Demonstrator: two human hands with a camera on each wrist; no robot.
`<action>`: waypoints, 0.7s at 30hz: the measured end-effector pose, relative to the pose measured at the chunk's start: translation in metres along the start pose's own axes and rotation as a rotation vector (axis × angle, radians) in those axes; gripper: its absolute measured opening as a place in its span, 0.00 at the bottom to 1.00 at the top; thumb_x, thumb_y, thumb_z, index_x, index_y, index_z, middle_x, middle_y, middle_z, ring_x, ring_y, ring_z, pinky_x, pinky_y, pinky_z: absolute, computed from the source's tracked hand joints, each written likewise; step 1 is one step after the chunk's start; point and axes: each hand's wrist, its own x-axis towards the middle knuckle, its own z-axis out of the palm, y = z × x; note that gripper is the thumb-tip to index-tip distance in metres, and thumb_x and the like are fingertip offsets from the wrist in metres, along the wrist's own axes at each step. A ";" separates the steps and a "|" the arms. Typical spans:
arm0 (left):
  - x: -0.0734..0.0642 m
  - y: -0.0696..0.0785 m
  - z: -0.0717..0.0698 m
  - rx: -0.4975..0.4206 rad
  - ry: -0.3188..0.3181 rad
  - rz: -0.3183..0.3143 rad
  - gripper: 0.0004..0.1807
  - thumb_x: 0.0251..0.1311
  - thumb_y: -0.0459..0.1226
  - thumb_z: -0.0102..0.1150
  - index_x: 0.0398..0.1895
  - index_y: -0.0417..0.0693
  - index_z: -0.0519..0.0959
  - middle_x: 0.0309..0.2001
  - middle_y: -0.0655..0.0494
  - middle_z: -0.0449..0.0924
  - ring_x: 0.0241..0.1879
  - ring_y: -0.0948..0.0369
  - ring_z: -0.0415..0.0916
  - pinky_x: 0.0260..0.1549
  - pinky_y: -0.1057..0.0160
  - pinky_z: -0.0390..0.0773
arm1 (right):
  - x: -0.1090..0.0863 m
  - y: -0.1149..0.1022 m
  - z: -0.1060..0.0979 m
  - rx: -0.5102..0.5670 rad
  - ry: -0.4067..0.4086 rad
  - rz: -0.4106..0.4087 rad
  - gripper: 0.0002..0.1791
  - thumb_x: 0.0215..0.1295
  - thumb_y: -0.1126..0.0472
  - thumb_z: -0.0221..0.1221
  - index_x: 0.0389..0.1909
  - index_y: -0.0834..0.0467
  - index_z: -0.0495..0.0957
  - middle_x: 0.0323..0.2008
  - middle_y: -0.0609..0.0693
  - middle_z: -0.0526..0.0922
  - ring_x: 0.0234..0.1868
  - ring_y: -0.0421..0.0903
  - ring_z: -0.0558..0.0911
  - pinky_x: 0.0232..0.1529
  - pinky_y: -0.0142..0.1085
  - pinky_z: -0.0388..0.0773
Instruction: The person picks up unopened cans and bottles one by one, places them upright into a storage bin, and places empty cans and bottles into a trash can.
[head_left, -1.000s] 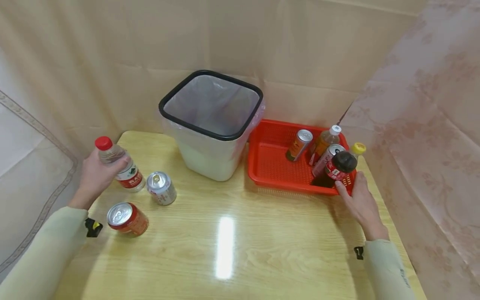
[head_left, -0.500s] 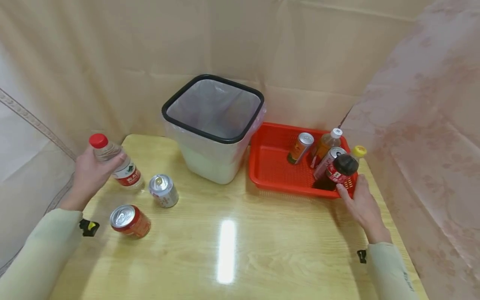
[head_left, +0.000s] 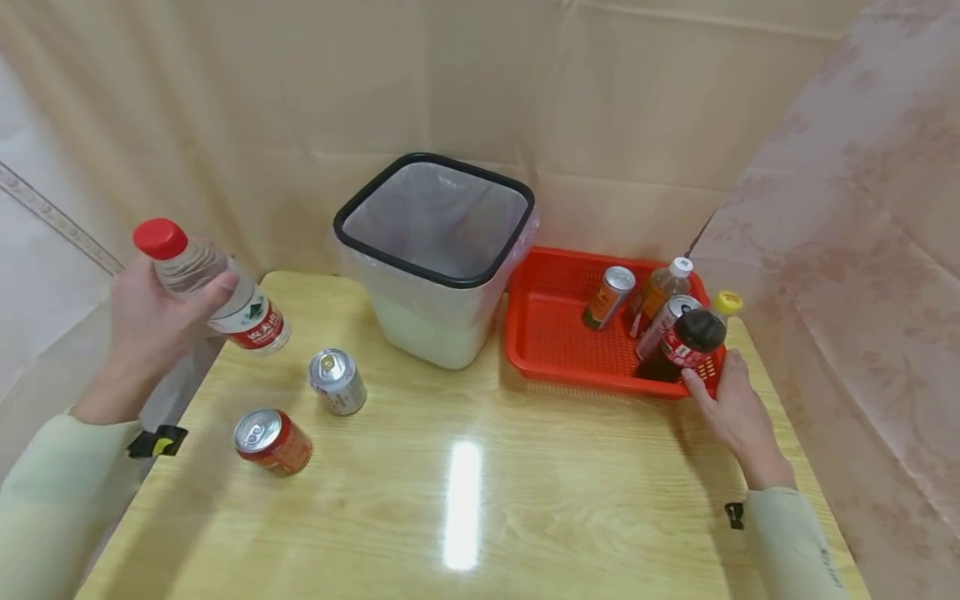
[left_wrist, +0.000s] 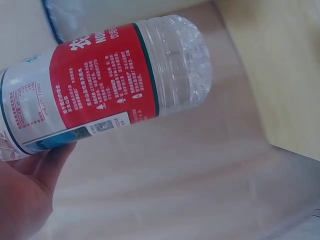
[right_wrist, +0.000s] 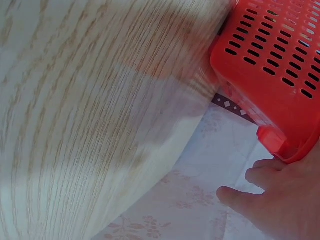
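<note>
My left hand (head_left: 150, 321) grips a clear water bottle (head_left: 225, 287) with a red cap and a red-and-white label. The bottle is tilted and held above the table's left edge; its label and ribbed base (left_wrist: 187, 62) fill the left wrist view. Below and right of it stand a silver can (head_left: 339, 383) and a red can (head_left: 274, 443). At the right, my right hand (head_left: 738, 417) holds the near right corner of a red plastic basket (head_left: 555, 350), thumb beside a dark cola bottle (head_left: 692, 337). In the right wrist view its fingers (right_wrist: 240, 197) lie by the basket's rim.
A white bin (head_left: 435, 325) with a black rim and a plastic liner stands at the back middle. Inside the basket are an orange can (head_left: 608, 297), a pink can (head_left: 664, 327), a white-capped bottle (head_left: 660, 292) and a yellow-capped bottle (head_left: 726, 305). Curtains surround the wooden table (head_left: 375, 517).
My left hand has raised the water bottle off the table and drawn it leftward and nearer. The right hand keeps its place at the basket corner. The whole view has shifted slightly.
</note>
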 end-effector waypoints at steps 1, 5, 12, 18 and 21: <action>0.000 0.006 -0.001 -0.006 0.003 0.004 0.27 0.67 0.43 0.67 0.67 0.50 0.74 0.53 0.63 0.82 0.46 0.76 0.74 0.45 0.70 0.75 | -0.001 0.000 0.000 0.003 0.002 0.000 0.50 0.79 0.37 0.47 0.78 0.71 0.41 0.68 0.79 0.58 0.60 0.83 0.68 0.56 0.75 0.66; -0.002 0.031 0.000 -0.058 0.009 0.036 0.25 0.66 0.40 0.67 0.65 0.52 0.76 0.54 0.63 0.83 0.48 0.72 0.76 0.46 0.69 0.75 | -0.002 -0.001 0.000 0.008 0.008 0.001 0.49 0.79 0.37 0.47 0.78 0.72 0.42 0.68 0.79 0.58 0.60 0.83 0.68 0.55 0.75 0.67; -0.012 0.077 0.008 -0.138 -0.032 0.159 0.22 0.63 0.35 0.70 0.60 0.48 0.78 0.51 0.65 0.84 0.48 0.70 0.79 0.46 0.71 0.75 | 0.000 -0.003 -0.002 0.002 -0.023 0.020 0.52 0.79 0.35 0.45 0.80 0.71 0.36 0.71 0.80 0.54 0.64 0.84 0.65 0.58 0.76 0.64; -0.021 0.110 0.023 -0.238 -0.080 0.393 0.21 0.57 0.27 0.71 0.55 0.36 0.79 0.47 0.65 0.85 0.45 0.68 0.82 0.46 0.73 0.77 | 0.000 -0.005 -0.003 -0.002 -0.015 0.009 0.51 0.79 0.35 0.46 0.79 0.71 0.39 0.69 0.80 0.56 0.62 0.84 0.66 0.57 0.76 0.65; -0.022 0.124 0.032 -0.277 -0.112 0.469 0.21 0.55 0.27 0.71 0.54 0.34 0.79 0.46 0.59 0.87 0.45 0.67 0.83 0.47 0.72 0.78 | -0.002 -0.005 -0.003 -0.004 -0.015 0.006 0.50 0.79 0.36 0.46 0.78 0.71 0.40 0.68 0.80 0.57 0.61 0.83 0.67 0.56 0.76 0.66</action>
